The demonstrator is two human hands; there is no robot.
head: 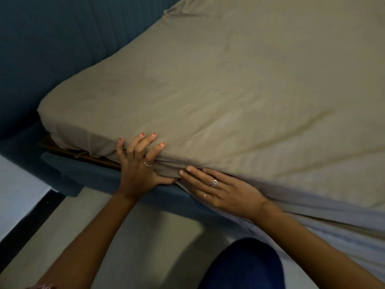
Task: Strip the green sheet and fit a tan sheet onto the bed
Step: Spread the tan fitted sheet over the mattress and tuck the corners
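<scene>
Two bare hands work at the near edge of the bed, close to its left corner. The tan sheet (218, 84) covers the whole top of the mattress, lightly creased, and wraps down over the left corner, where its hem bunches loosely under the mattress above a brown board (68, 150) that shows on the bed frame.

The left hand (140, 166) grips the mattress edge through the sheet: its fingers (145, 142) curl up over the top edge, spread apart, with orange-painted nails, and its thumb hooks beneath the edge, so cloth and mattress are clasped between them. A thin ring sits on one finger.

The right hand (220, 189) lies just beside it, nearly touching the left thumb. Its fingers are straight and laid flat along the lower side of the mattress, pressing the sheet's hanging edge in toward the gap above the blue bed frame (100, 176); it wears two rings. The fingertips seem to slide under the fold, though shadow there makes this hard to confirm.

Further right along the near edge, pale cloth (343, 236) hangs loose below the tan sheet. The blue padded headboard (52, 49) stands behind the left side of the bed. A knee in dark blue fabric (245, 265) shows at the bottom, over a pale floor (145, 236).
</scene>
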